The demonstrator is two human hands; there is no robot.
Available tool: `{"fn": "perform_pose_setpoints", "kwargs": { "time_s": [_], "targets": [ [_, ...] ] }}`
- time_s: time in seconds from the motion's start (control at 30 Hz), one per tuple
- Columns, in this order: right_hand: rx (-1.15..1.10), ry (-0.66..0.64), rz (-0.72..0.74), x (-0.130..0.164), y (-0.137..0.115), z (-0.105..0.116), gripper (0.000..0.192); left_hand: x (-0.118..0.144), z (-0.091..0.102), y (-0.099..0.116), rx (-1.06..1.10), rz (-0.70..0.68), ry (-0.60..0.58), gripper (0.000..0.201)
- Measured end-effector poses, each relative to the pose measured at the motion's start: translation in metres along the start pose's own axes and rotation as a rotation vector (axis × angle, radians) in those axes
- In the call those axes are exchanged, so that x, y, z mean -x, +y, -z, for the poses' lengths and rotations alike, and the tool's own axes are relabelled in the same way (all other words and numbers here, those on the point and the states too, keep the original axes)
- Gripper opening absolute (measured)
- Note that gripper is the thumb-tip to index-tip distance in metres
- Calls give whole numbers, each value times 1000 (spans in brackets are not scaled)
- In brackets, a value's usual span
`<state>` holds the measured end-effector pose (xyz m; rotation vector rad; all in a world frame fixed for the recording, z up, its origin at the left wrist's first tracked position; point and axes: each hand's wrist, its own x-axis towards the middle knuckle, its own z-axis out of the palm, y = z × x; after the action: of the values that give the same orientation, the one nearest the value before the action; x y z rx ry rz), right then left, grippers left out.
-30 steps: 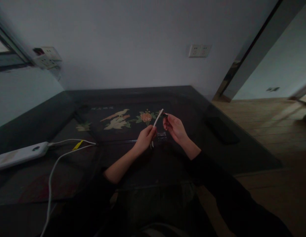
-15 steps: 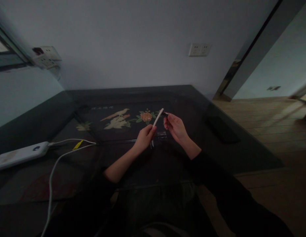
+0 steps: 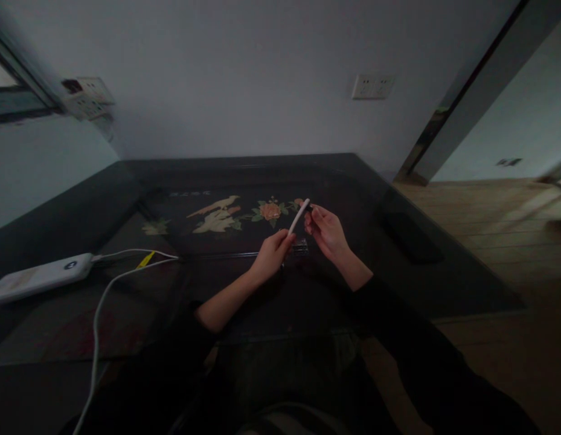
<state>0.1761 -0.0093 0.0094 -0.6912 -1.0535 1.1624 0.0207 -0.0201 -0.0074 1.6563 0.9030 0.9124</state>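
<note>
- Dark bench (image 3: 470,293): white box (image 3: 44,279) and cord (image 3: 97,320) left, flat black thing (image 3: 411,237) right.
- Left grip (image 3: 270,255) squeezes a white stick (image 3: 299,216), mid-bench.
- Right grip (image 3: 328,234) pinches a small dark thing (image 3: 310,208) near its far end.

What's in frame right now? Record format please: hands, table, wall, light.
left hand: gripping a white stick, tilted, its upper end toward the right hand
right hand: fingertips pinching a small dark thing by the stick's upper end; contact unclear
table: dark, bird-and-flower picture
table left: white device, white cable, yellow tag
table right: dark flat slab
wall: sockets
light: dim
</note>
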Motion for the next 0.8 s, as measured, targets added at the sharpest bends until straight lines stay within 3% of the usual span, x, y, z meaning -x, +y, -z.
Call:
{"fn": "perform_pose_setpoints", "kwargs": {
  "time_s": [0.6,0.8],
  "targets": [
    [-8,-2,2,-1,1,2,36,6,-2,8,-75,-61,-26,29],
    [7,-22,-8,0,-1,0,38,3,0,4,-95,-76,24,31]
  ]
}}
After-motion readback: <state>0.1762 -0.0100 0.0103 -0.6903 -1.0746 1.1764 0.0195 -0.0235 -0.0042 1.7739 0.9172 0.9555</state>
